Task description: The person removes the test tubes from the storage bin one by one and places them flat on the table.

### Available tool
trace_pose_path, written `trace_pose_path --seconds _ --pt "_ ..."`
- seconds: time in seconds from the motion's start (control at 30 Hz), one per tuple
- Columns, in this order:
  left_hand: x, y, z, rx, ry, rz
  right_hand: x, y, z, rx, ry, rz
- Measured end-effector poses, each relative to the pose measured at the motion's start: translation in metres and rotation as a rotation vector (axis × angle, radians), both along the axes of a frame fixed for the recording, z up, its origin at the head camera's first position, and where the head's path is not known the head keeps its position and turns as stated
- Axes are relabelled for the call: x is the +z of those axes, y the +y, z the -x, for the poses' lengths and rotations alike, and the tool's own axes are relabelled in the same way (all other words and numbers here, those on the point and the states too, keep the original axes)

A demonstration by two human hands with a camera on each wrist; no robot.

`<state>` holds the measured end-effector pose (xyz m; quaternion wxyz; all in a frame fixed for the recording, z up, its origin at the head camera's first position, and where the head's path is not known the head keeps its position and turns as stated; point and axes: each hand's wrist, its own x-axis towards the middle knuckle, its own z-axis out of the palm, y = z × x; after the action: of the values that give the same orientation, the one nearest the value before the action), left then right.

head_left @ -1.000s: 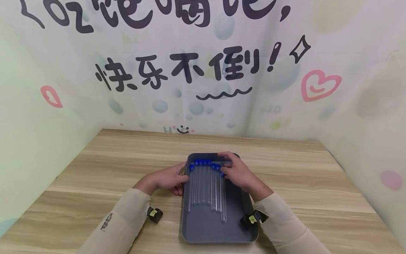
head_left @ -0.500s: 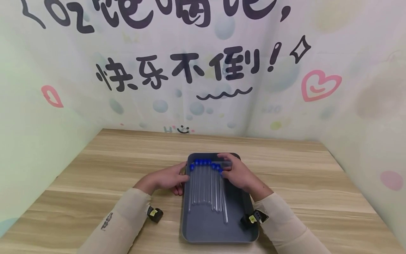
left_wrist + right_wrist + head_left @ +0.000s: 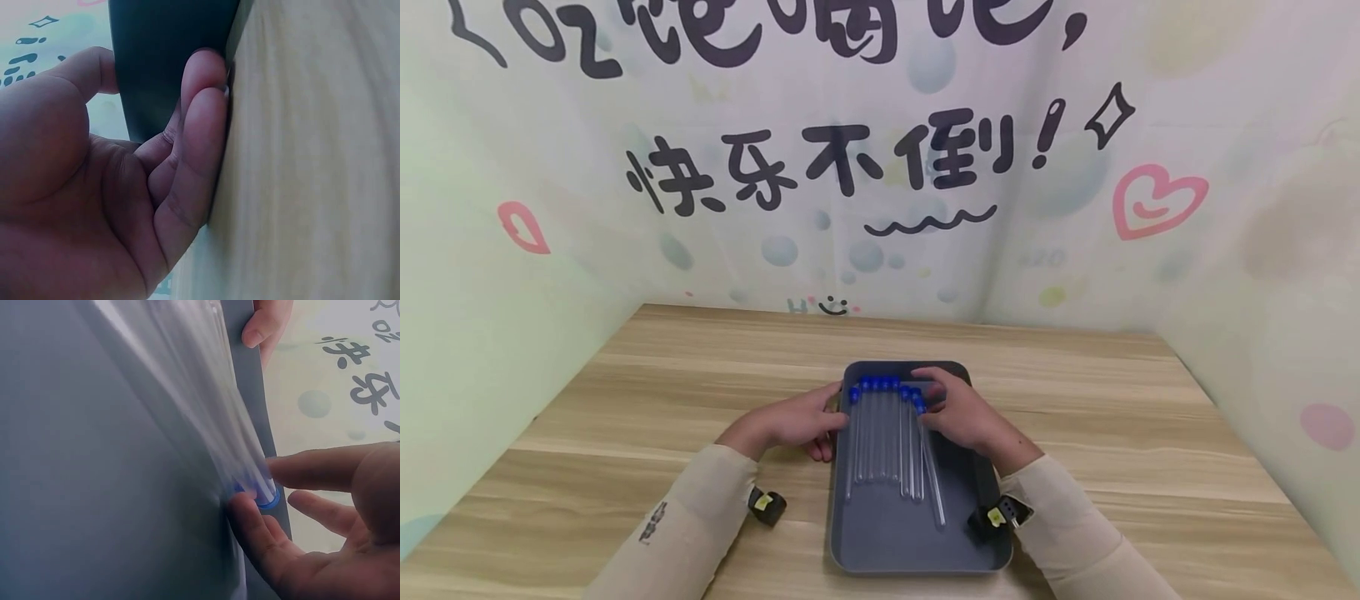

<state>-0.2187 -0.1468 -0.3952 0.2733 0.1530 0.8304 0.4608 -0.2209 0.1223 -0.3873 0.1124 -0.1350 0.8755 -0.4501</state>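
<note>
A dark grey tray lies on the wooden table, holding several clear test tubes with blue caps, side by side. My left hand grips the tray's left wall, thumb over the rim, fingers against the outside. My right hand pinches the capped end of the rightmost tube, which lies skewed from the row. In the right wrist view, thumb and forefinger of the right hand close on that tube's blue cap; the tray floor fills the left.
Printed backdrop walls enclose the table on the left, back and right. Bare wood lies on both sides of the tray and behind it. Small black cameras sit at my left wrist and right wrist.
The rightmost tube's lower end has swung to the right, away from the row, while my right hand shifted slightly left at the cap. The left hand and tray stayed put.
</note>
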Motion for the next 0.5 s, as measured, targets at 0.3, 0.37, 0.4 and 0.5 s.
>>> trace_pose_path --seconds 0.3,0.37,0.4,0.5 --pt "0.0005 -0.0006 -0.0004 0.001 -0.003 -0.003 0.0001 0.0009 0.0004 0.016 -0.051 0.018" --pt "0.0008 -0.0007 -0.0006 0.004 -0.003 0.001 -0.0002 0.0007 0.0004 0.009 -0.054 0.027" --pt "0.0010 -0.0007 -0.0007 0.006 -0.004 0.002 -0.0005 0.0006 0.0007 0.001 -0.056 0.031" --pt "0.0011 -0.0009 -0.0008 0.007 -0.005 0.003 -0.0009 0.0008 0.0018 -0.019 -0.061 0.044"
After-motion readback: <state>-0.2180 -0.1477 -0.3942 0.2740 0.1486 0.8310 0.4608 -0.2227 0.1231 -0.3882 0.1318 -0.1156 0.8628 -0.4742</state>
